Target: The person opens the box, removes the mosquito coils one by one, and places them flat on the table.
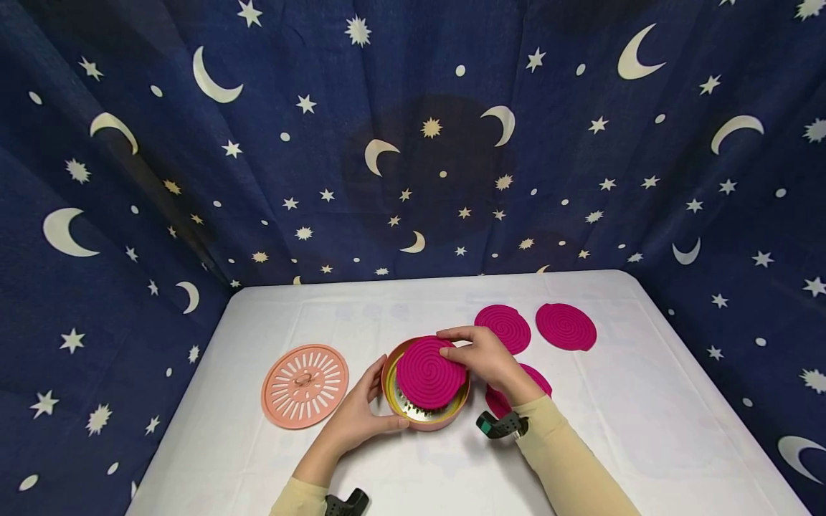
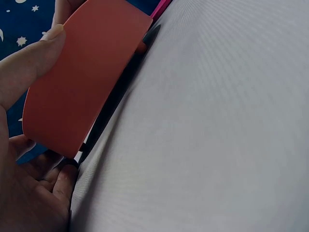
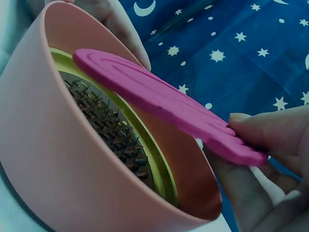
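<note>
My right hand point(image 1: 487, 356) pinches a magenta mosquito coil point(image 1: 428, 374) at its right edge, thumb on the upper face and fingers beneath. The coil slants over the mouth of a round coral mosquito coil holder point(image 3: 34, 130); its far end overlaps the rim in the right wrist view. Inside the holder are a yellow ring point(image 3: 161, 176) and a metal plate with small spikes point(image 3: 111, 125), partly covered by the coil from above. My left hand point(image 1: 361, 418) grips the holder's left side, its thumb point(image 2: 29, 65) against the coral wall and the fingers spread around it.
A slotted coral lid point(image 1: 305, 387) lies left of the holder. Two more magenta coils, one nearer point(image 1: 503, 328) and one farther right point(image 1: 566, 327), lie at the back right. Another coil point(image 1: 535, 380) is partly hidden under the right wrist. A dark blue curtain point(image 1: 426, 143) encloses the white table point(image 1: 645, 430).
</note>
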Tool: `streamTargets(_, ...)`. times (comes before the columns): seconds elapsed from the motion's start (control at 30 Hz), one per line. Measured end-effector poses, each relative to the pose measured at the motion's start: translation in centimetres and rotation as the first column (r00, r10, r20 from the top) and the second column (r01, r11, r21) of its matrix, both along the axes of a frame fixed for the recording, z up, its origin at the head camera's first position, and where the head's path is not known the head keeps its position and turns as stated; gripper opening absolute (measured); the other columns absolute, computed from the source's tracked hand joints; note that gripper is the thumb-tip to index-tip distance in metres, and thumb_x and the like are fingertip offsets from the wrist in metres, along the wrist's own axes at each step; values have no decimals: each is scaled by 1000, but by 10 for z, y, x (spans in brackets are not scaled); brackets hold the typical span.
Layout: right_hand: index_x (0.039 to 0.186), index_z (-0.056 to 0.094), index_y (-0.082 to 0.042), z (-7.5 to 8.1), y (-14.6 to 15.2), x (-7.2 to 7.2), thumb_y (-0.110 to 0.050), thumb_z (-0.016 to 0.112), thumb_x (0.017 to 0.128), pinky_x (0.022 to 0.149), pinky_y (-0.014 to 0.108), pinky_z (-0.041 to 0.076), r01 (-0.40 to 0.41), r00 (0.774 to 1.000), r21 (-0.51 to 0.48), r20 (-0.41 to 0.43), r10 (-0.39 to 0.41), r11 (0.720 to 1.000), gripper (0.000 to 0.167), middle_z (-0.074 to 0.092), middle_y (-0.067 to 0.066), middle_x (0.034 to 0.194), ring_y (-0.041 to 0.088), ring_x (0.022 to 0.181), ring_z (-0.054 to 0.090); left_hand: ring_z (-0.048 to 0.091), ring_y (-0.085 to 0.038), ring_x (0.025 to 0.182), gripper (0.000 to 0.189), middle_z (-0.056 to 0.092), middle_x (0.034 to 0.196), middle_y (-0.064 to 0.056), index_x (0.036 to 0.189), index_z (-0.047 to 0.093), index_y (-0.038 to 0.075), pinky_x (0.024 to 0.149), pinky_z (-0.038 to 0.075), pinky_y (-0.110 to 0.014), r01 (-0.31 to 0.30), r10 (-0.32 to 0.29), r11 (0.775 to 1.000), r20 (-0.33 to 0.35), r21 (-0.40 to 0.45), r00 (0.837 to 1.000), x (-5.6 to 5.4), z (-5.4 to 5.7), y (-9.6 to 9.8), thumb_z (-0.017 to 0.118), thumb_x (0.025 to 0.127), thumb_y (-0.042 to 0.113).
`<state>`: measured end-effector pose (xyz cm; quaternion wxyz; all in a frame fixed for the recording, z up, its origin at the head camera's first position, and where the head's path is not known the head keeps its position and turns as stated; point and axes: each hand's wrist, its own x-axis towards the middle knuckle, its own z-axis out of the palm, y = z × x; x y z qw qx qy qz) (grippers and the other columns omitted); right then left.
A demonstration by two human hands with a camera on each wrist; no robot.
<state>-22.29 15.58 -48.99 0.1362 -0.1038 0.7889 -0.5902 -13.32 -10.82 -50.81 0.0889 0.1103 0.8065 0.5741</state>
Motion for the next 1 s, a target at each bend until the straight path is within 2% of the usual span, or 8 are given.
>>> streamTargets(0.27, 125, 69, -9, 3, 8, 1, -12, 75, 89, 67, 33, 61, 51, 997, -107, 57, -46, 993, 36, 68, 11, 113, 21, 78, 69, 41, -31, 137, 114, 38, 153, -16, 157, 24, 9, 115, 32, -45, -14, 14, 1000, 12, -12, 1000, 2, 1, -2, 94, 67, 21)
streamTargets(0.43, 128, 67, -8, 6, 18, 1, -11, 75, 89, 66, 36, 62, 112, 990, -178, 105, -94, 978, 40, 68, 14, 111, 22, 72, 70, 41, -32, 137, 114, 38, 153, -16, 157, 23, 9, 115, 33, -46, -11, 11, 1000, 9, -11, 1000, 1, 0, -2, 93, 68, 21)
streamTargets(0.67, 132, 61, -1, 7, 37, 5, -7, 72, 91, 68, 36, 62, 146, 985, -272, 124, -116, 951, 43, 65, 21, 113, 20, 78, 70, 40, -31, 137, 114, 38, 152, -16, 157, 23, 9, 115, 33, -46, -4, 4, 1000, 6, -12, 1000, 0, 0, -1, 93, 68, 22)
streamTargets(0.9, 137, 55, 3, 6, 61, 9, -8, 71, 91, 80, 34, 60, 183, 981, -295, 115, -155, 938, 50, 60, 21, 125, 17, 94, 69, 41, -32, 137, 114, 40, 151, -17, 157, 24, 9, 115, 33, -47, -6, 6, 1000, 2, -7, 1000, 0, 1, -1, 93, 68, 23)
streamTargets(1.0, 139, 54, 2, 6, 72, 11, -9, 72, 91, 81, 35, 60, 203, 977, -289, 120, -175, 936, 52, 59, 23, 127, 17, 95, 69, 41, -32, 137, 113, 40, 151, -17, 157, 24, 10, 115, 32, -47, -11, 11, 1000, 8, -6, 1000, 0, 2, 0, 93, 68, 22)
